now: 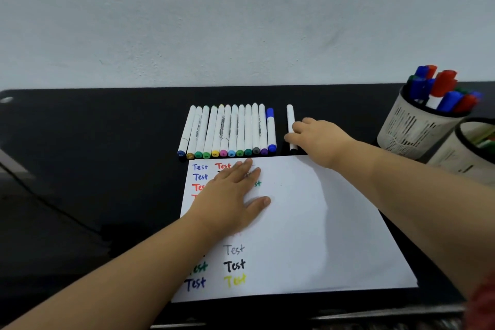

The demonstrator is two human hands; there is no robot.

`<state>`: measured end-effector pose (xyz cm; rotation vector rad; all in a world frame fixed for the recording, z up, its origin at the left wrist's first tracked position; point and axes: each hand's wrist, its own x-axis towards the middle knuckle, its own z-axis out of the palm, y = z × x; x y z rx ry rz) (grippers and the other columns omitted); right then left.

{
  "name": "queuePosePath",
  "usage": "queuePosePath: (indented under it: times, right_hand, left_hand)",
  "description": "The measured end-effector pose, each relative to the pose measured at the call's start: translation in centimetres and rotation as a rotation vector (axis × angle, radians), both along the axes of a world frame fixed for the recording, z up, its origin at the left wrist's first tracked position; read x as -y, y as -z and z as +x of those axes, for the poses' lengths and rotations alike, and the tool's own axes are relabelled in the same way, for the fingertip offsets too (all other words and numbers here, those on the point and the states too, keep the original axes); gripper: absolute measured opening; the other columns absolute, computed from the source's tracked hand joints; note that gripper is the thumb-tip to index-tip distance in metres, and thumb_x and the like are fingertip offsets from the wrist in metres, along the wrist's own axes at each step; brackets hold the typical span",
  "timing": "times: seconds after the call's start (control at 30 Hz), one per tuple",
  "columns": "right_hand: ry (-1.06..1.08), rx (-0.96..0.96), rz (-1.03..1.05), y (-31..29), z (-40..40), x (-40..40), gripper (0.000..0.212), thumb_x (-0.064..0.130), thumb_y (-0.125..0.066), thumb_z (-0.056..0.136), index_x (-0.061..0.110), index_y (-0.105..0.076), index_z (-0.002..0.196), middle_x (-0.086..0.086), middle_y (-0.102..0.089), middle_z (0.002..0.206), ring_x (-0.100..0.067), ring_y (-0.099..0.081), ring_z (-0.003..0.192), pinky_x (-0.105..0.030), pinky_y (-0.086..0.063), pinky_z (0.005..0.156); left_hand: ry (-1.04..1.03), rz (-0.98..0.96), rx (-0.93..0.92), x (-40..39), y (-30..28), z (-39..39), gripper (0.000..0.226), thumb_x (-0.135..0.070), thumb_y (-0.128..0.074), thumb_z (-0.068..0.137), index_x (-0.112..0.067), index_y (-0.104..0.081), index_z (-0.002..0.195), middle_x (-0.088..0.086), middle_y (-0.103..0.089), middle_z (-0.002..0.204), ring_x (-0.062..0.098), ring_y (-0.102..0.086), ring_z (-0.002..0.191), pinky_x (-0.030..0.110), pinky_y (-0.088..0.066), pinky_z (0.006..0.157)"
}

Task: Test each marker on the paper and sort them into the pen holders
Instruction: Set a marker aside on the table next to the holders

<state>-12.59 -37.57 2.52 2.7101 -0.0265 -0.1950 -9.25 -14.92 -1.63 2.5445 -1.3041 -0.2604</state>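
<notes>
Two bare hands reach over a black desk (80, 169) toward a sheet of white paper (308, 236). The left hand (230, 195) lies flat on the paper's upper left part, fingers straight and close together, thumb out to the side, covering some of the handwritten "Test" words in blue, red, green, black and yellow. The right hand (318, 139) rests beyond the paper's far edge with its fingers curled onto a single white marker (290, 118) lying apart from the rest; whether it is truly gripped I cannot tell. Just left of it, a row of white markers (227, 131) lies side by side, coloured ends facing the paper. Two pen holders stand at far right: the farther one (412, 128) holds red and blue pens, the nearer one (466, 158) is partly cut off.
</notes>
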Motion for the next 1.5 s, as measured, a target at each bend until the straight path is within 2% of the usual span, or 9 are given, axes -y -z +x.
queuePosePath:
  times: [0.13,0.27,0.5,0.6,0.67,0.8,0.97,1.1,1.5]
  right_hand:
    - [0.051,-0.016,0.010,-0.8,0.3,-0.6,0.057,0.006,-0.056,0.090,0.020,-0.034,0.140,-0.006,-0.038,0.138,-0.023,-0.041,0.122,-0.029,-0.042,0.078]
    - [0.117,0.180,0.181,-1.0,-1.3,-0.4,0.045,0.014,-0.048,0.097,0.018,-0.034,0.139,-0.005,-0.045,0.134,-0.022,-0.046,0.116,-0.032,-0.048,0.085]
    - [0.445,1.000,1.177,-1.7,-7.2,-4.3,0.008,0.019,-0.052,0.094,0.022,-0.048,0.100,0.003,-0.060,0.080,-0.013,-0.059,0.073,-0.030,-0.047,0.068]
    - [0.509,1.158,1.480,-1.5,-9.0,-6.4,0.011,0.015,-0.051,0.091,0.023,-0.046,0.086,-0.002,-0.063,0.077,-0.021,-0.062,0.073,-0.037,-0.051,0.068]
    - [0.558,1.204,1.617,-1.4,-10.0,-7.8,0.007,0.010,-0.047,0.090,0.017,-0.047,0.086,-0.004,-0.061,0.071,-0.014,-0.058,0.062,-0.029,-0.050,0.060]
    - [0.681,1.192,1.817,-0.8,-11.1,-10.4,0.007,0.009,-0.044,0.090,0.010,-0.049,0.085,-0.004,-0.055,0.062,-0.011,-0.051,0.054,-0.025,-0.043,0.051]
    - [0.821,1.115,2.034,0.0,-10.9,-12.5,0.015,0.011,-0.044,0.090,0.012,-0.056,0.080,-0.001,-0.053,0.057,-0.014,-0.047,0.057,-0.027,-0.039,0.052]
    - [0.844,0.974,2.122,0.2,-10.1,-13.5,0.016,0.013,-0.049,0.091,0.010,-0.062,0.084,-0.004,-0.052,0.061,-0.016,-0.045,0.058,-0.027,-0.040,0.052]
    - [0.761,0.694,2.022,1.5,-8.7,-14.8,0.019,0.031,-0.066,0.088,0.015,-0.061,0.077,0.004,-0.048,0.050,-0.009,-0.037,0.046,-0.021,-0.035,0.045]
  left_hand:
    - [-0.007,0.012,-0.015,0.0,-0.1,-0.1,0.066,-0.055,-0.033,0.094,-0.030,-0.010,0.150,-0.013,0.002,0.157,0.005,0.005,0.143,0.020,0.007,0.110]
    - [-0.009,0.034,-0.013,-0.2,-0.3,-0.2,0.066,-0.055,-0.033,0.094,-0.029,-0.010,0.150,-0.012,0.002,0.157,0.006,0.005,0.143,0.020,0.007,0.109]
    - [-0.020,0.121,0.037,-0.2,-1.5,-1.0,0.066,-0.055,-0.030,0.095,-0.025,-0.009,0.151,-0.008,0.000,0.158,0.011,0.000,0.144,0.027,-0.001,0.114]
    - [-0.066,0.093,-0.011,-0.3,-2.1,-1.7,0.068,-0.054,-0.035,0.095,-0.024,-0.011,0.151,-0.007,-0.006,0.158,0.011,-0.003,0.144,0.027,-0.005,0.115]
    - [-0.110,0.028,-0.086,-0.7,-2.7,-2.5,0.069,-0.053,-0.039,0.094,-0.026,-0.011,0.150,-0.008,-0.009,0.157,0.010,-0.006,0.144,0.028,-0.008,0.114]
    - [-0.201,-0.196,-0.254,-2.4,-3.3,-4.7,0.062,-0.048,-0.050,0.092,-0.033,-0.025,0.146,-0.010,-0.025,0.153,0.009,-0.024,0.139,0.029,-0.023,0.111]
    - [-0.328,-0.404,-0.442,-4.3,-3.5,-6.1,0.035,-0.040,-0.059,0.089,-0.035,-0.059,0.124,-0.012,-0.057,0.119,-0.001,-0.049,0.088,0.007,-0.038,0.063]
    - [-0.388,-0.429,-0.431,-5.2,-3.2,-6.1,0.032,-0.039,-0.061,0.088,-0.036,-0.062,0.119,-0.020,-0.057,0.100,0.000,-0.049,0.087,0.011,-0.038,0.067]
    - [-0.327,-0.234,-0.320,-5.5,-2.5,-5.5,0.039,-0.044,-0.056,0.089,-0.039,-0.054,0.128,-0.016,-0.057,0.101,0.003,-0.049,0.089,0.021,-0.042,0.074]
